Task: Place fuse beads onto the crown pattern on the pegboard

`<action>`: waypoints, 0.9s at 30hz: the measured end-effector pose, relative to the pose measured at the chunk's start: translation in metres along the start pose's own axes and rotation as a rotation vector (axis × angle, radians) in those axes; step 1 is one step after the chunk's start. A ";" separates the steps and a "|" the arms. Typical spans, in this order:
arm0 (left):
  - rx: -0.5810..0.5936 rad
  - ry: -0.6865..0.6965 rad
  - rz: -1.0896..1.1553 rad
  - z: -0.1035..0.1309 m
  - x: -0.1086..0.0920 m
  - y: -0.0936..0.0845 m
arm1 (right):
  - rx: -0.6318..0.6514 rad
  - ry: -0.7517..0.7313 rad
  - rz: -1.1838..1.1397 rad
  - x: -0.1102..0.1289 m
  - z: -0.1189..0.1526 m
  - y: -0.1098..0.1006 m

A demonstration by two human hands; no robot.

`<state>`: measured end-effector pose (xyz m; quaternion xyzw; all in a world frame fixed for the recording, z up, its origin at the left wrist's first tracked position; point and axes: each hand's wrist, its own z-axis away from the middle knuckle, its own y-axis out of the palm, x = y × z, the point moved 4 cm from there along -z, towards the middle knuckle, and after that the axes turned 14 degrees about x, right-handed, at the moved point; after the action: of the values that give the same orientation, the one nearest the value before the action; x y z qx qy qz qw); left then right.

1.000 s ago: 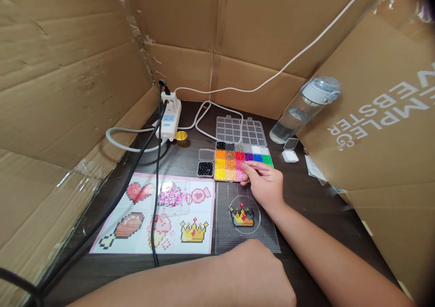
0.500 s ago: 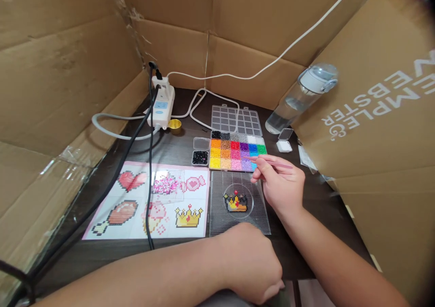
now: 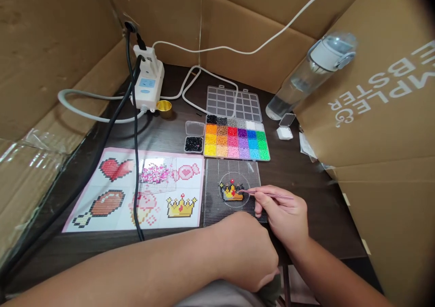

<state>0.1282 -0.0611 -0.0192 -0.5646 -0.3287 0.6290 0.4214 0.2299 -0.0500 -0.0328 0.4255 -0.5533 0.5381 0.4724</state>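
Observation:
Pink tweezers (image 3: 272, 194) are pinched in my right hand (image 3: 288, 211). Their tips reach the right part of a bead crown (image 3: 233, 192), made of yellow, orange, red and black beads. The crown stands on a clear pegboard (image 3: 217, 214), inside a faint circle. My left hand (image 3: 249, 248) is closed like a fist at the near edge of the pegboard. Its fingers are turned down, so anything inside is hidden. A pattern sheet (image 3: 117, 223) to the left shows a printed crown (image 3: 181, 207) among other pictures.
Behind the pegboard sits an open bead box (image 3: 237, 137) with many colours. Beside it is a small case of black beads (image 3: 194, 144). A small clear board with pink beads (image 3: 156, 174) covers part of the sheet. Around stand a power strip (image 3: 147, 82), gold cup (image 3: 165, 109) and water bottle (image 3: 306, 78).
My right hand has brought the tweezers from the purple beads in the box down to the bead crown. The view has tilted down; my left hand stays closed in place.

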 end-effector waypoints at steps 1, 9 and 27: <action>0.007 0.000 -0.002 0.000 0.000 -0.001 | 0.010 -0.005 -0.003 -0.001 0.000 0.001; 0.071 0.001 -0.011 -0.001 0.000 -0.003 | 0.006 -0.028 0.039 -0.003 0.001 0.001; 0.146 0.011 -0.025 -0.003 0.000 -0.004 | 0.005 -0.036 0.042 -0.001 0.000 0.003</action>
<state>0.1315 -0.0598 -0.0155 -0.5319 -0.2866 0.6428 0.4710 0.2277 -0.0496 -0.0342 0.4247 -0.5690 0.5416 0.4500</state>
